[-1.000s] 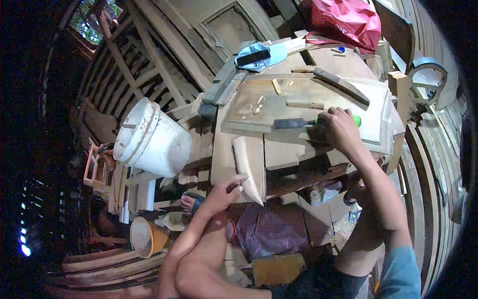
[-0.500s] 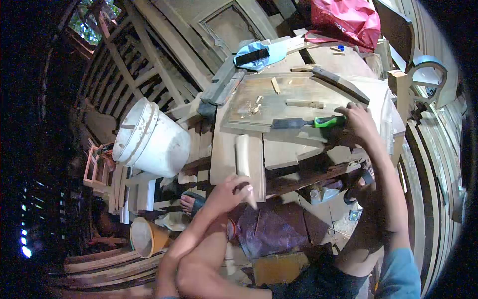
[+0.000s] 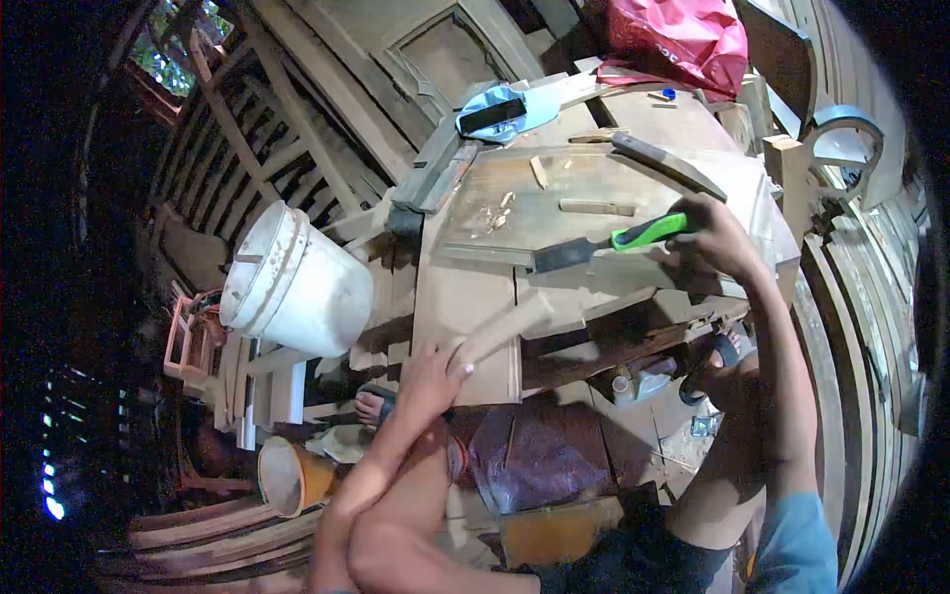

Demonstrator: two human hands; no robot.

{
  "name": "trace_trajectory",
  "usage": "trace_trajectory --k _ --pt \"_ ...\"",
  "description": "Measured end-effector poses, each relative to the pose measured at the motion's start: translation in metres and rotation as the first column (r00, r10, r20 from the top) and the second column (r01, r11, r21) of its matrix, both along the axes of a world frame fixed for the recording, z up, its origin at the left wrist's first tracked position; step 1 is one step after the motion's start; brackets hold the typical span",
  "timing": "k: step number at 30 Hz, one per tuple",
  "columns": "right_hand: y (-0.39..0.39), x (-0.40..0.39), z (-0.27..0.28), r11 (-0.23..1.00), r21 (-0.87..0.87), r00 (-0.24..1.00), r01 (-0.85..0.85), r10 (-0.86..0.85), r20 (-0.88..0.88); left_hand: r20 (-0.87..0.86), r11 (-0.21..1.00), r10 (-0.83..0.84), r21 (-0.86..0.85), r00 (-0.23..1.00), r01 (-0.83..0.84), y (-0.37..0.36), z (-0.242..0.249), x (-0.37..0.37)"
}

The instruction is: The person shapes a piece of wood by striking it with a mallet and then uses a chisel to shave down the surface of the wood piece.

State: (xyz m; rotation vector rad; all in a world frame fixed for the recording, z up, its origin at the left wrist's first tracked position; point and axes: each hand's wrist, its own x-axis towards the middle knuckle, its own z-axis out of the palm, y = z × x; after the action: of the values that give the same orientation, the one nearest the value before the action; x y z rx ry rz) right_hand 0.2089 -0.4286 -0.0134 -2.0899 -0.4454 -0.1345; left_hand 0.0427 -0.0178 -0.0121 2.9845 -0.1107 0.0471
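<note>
My right hand (image 3: 720, 238) is closed round the green and black handle of a wide-bladed chisel (image 3: 566, 255). The blade points left, low over the front edge of a framed wooden panel (image 3: 475, 247). At the lower left, my left hand (image 3: 432, 381) grips one end of a pale, thick wooden club (image 3: 507, 325), slightly blurred, which slants up to the right over a flat board (image 3: 450, 297). On the panel lie a small wooden strip (image 3: 597, 207), another short strip (image 3: 538, 172) and wood shavings (image 3: 492, 215).
A dark, long tool-like bar (image 3: 668, 166) lies along the panel's far right edge. Behind are a blue cap (image 3: 539, 104) and a red plastic bag (image 3: 683, 45). To the left stand a white bucket (image 3: 317, 292) and a smaller orange bucket (image 3: 315, 478). Stacked planks line the right side.
My right hand has lifted the chisel's handle off the panel and tilted it. The club in my left hand has swung from nearly upright in view to slanting right.
</note>
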Motion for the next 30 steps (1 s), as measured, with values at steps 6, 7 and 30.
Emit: trace_trajectory --k 6,7,30 --pt "0.011 -0.006 0.011 0.952 0.305 0.988 0.004 0.044 -0.148 -0.012 0.978 0.075 0.196 0.997 -0.071 -0.004 0.004 0.004" --pt "0.013 -0.007 0.012 0.936 0.351 0.988 -0.005 0.059 -0.145 -0.052 0.969 0.137 0.216 0.989 -0.123 -0.004 0.004 0.004" --pt "0.015 -0.011 0.034 0.102 0.988 0.854 0.116 -0.517 -0.047 0.234 0.987 -0.153 -0.007 0.960 0.159 -0.041 0.003 0.078"
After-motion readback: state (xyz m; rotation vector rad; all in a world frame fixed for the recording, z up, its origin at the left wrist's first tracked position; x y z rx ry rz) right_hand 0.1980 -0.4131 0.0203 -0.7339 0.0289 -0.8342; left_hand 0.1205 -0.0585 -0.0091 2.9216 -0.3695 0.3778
